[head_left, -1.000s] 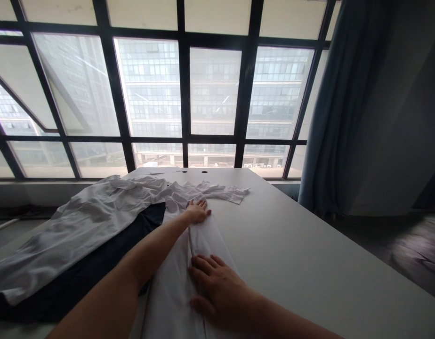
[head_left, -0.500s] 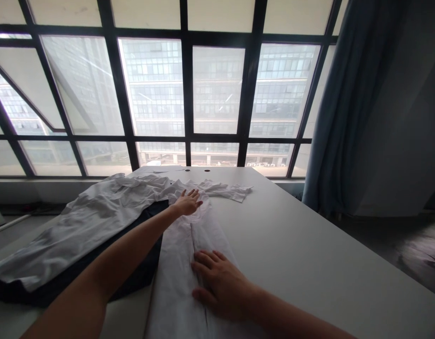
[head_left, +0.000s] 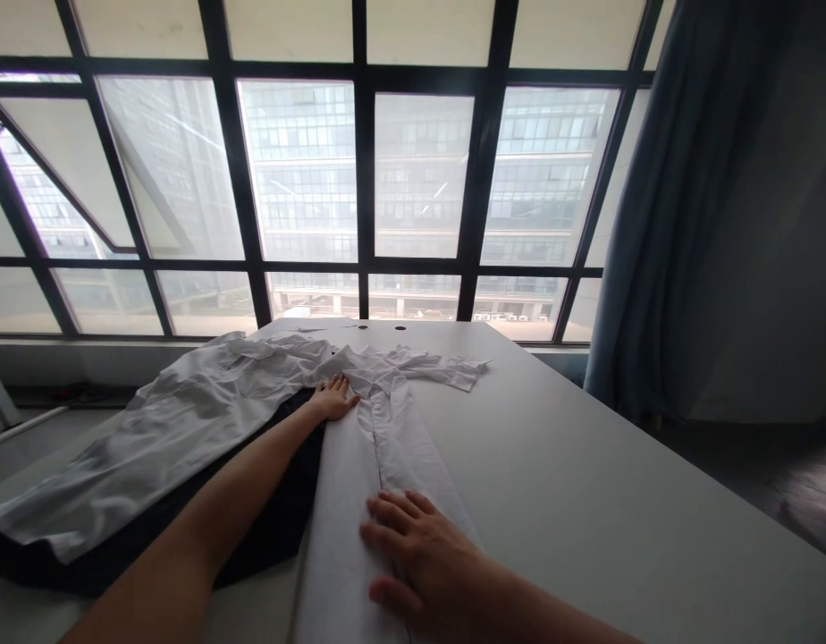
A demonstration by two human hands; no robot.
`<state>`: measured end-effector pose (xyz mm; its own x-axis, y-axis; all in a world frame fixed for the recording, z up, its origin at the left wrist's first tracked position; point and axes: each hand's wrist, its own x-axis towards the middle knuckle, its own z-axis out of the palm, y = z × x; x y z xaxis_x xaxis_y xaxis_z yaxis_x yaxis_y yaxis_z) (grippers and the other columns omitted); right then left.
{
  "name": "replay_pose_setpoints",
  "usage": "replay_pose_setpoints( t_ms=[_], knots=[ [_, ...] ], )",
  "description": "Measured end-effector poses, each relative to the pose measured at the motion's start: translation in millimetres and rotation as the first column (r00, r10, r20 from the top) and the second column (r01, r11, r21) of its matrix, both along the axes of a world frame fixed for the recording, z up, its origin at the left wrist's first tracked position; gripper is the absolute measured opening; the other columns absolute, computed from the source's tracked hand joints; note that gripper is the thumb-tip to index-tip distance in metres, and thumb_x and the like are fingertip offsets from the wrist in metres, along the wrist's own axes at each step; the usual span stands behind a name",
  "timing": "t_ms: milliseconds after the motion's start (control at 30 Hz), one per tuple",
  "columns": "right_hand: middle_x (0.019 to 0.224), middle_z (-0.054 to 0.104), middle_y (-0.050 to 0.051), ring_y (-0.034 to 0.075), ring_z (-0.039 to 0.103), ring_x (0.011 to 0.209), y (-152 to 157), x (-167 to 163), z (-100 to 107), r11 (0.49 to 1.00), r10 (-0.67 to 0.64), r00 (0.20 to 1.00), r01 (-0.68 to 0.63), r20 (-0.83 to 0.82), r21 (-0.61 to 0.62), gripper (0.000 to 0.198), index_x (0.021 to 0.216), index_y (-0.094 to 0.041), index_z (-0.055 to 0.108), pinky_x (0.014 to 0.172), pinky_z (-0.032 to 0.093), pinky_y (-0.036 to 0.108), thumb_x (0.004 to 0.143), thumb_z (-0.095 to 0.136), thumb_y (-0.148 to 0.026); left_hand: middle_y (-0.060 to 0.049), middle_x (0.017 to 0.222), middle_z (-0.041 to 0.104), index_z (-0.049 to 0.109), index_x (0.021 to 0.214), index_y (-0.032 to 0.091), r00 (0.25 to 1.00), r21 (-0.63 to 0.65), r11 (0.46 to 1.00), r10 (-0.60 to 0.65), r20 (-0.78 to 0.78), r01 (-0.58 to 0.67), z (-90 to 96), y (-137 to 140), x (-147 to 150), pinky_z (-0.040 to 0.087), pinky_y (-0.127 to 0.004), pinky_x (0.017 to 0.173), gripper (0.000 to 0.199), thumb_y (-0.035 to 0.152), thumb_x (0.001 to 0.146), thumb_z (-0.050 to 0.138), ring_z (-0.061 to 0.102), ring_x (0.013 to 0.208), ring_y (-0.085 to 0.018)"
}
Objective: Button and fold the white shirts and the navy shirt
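Observation:
A white button-up shirt lies lengthwise on the table, its collar end away from me and a sleeve spread to the far right. My left hand rests flat with fingers spread on the shirt's far left edge, beside the collar. Nearer to me, my right hand lies open over the button placket, palm down, thumb apart. Neither hand grips the cloth. Left of this shirt lie another rumpled white garment and a dark navy cloth, partly hidden under it and behind my left arm.
The white table runs toward the windows, with two dark round holes near its far edge. A blue-grey curtain hangs at the right. One window pane at the left is tilted open.
My left hand has moved left and slightly nearer, off the collar area to the shirt's left edge, uncovering the collar and upper buttons. My right hand has stayed on the placket.

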<state>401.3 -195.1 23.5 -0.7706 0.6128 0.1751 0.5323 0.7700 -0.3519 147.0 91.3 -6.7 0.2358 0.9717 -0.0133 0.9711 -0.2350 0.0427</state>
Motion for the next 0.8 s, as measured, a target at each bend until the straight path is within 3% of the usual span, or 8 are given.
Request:
replay_pose_setpoints(
  t_ms=[133,267,400,600,700,800],
  knots=[
    [0.153,0.039,0.01,0.03,0.032,0.142,0.7,-0.7,4.8,0.998,0.002,1.0,-0.001,0.023,-0.057,0.061,0.146,-0.025,0.044,0.119,0.018,0.049,0.095,0.043,-0.058,-0.023,0.16,0.009,0.02,0.155,0.004,1.0,0.044,0.999,0.016,-0.012,-0.016,-5.3,8.0,4.4,0.008,-0.057,0.117,0.082,0.062,0.097,0.022,0.008,0.149,-0.036],
    [0.155,0.036,0.011,0.031,0.029,0.144,-1.8,-1.1,8.8,0.996,-0.003,0.999,0.006,0.036,-0.09,0.062,0.148,-0.024,0.043,0.119,0.017,0.05,0.096,0.043,-0.057,-0.023,0.16,0.01,0.021,0.154,0.003,0.999,0.105,0.994,0.029,-0.012,-0.028,-2.7,-10.1,7.8,0.01,-0.057,0.116,0.077,0.056,0.099,0.018,0.009,0.149,-0.035],
    [0.156,0.034,0.011,0.031,0.025,0.145,-6.6,-1.3,7.0,0.995,-0.009,0.999,0.013,0.036,-0.103,0.062,0.149,-0.023,0.041,0.12,0.015,0.051,0.096,0.043,-0.055,-0.021,0.161,0.007,0.019,0.155,0.005,0.997,0.067,0.995,-0.071,-0.017,0.072,4.4,-54.6,11.7,0.01,-0.054,0.117,0.079,0.06,0.098,0.018,0.008,0.15,-0.032],
    [0.157,0.032,0.013,0.033,0.022,0.146,-23.0,-9.6,1.1,0.993,-0.049,0.998,0.053,0.042,-0.105,0.063,0.149,-0.021,0.041,0.119,0.014,0.054,0.095,0.046,-0.053,-0.02,0.161,0.013,0.019,0.155,0.009,0.958,-0.104,0.953,-0.288,-0.012,0.285,16.9,-135.5,6.6,0.012,-0.051,0.118,0.081,0.065,0.097,0.021,0.011,0.149,-0.031],
    [0.153,0.039,0.013,0.031,0.032,0.142,-19.2,-8.1,2.9,0.995,-0.062,0.998,0.062,0.009,-0.082,0.057,0.146,-0.021,0.046,0.116,0.024,0.051,0.096,0.046,-0.048,-0.019,0.161,0.013,0.019,0.155,0.01,0.938,-0.126,0.93,-0.347,0.013,0.346,21.2,-170.3,-3.3,0.013,-0.047,0.119,0.08,0.064,0.097,0.026,0.011,0.15,-0.03],
    [0.143,0.05,0.014,0.027,0.045,0.133,5.7,12.1,4.9,0.986,-0.169,0.983,0.169,-0.076,-0.007,0.045,0.137,-0.019,0.055,0.111,0.035,0.047,0.098,0.042,-0.036,-0.018,0.161,0.012,0.02,0.155,0.011,0.916,-0.121,0.908,-0.399,0.042,0.401,21.8,-203.9,-14.8,0.012,-0.043,0.119,0.079,0.063,0.097,0.027,0.01,0.15,-0.029]
  ],
)
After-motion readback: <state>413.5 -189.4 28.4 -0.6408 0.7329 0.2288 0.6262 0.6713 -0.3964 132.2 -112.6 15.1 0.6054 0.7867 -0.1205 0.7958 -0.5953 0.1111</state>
